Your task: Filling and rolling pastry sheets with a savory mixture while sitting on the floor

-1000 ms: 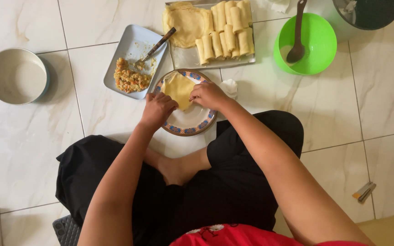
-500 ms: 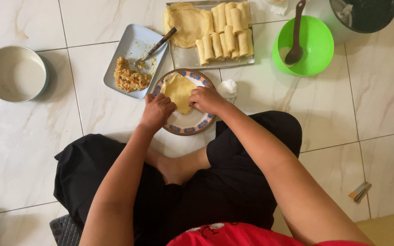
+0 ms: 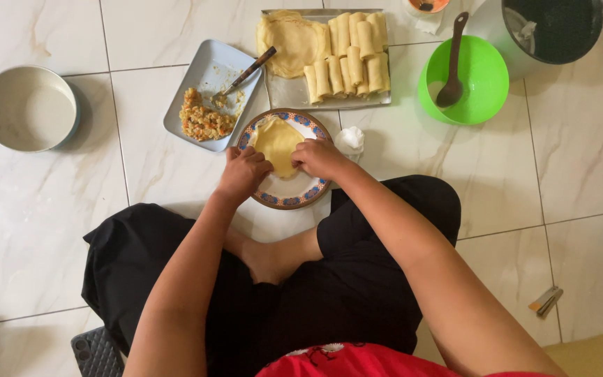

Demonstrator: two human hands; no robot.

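— Wrapper (image 3: pixel 276 143), thin and pale yellow: where does it lie?
— On the round plate (image 3: pixel 294 192) with the blue patterned rim, on the tiled floor just in front of the seated person's knees.

— Starting from the left, what surrounds it?
— Far left stands a grey pot (image 3: pixel 28 109), well apart. Next comes a pale blue rectangular dish (image 3: pixel 204 73) holding a heap of chopped filling (image 3: pixel 202 123), with a fork (image 3: pixel 244 74) lying in it. That dish sits just beside the plate.

— And the hands?
— The left hand (image 3: pixel 243 172) has its fingers curled down on the wrapper's near left edge; the right hand (image 3: pixel 319 157) pinches the near right edge. Both are gripping the wrapper, close together.

— Further right?
— A crumpled white tissue (image 3: pixel 350 139) lies just beside the plate. Behind it a metal tray (image 3: pixel 294 94) carries a stack of flat wrappers (image 3: pixel 291 43) and a row of finished rolls (image 3: pixel 349 52). Then a green bowl (image 3: pixel 483 77) with a dark spoon (image 3: pixel 452 63) in it, and a dark-lined pot (image 3: pixel 549 31) at the top right corner.
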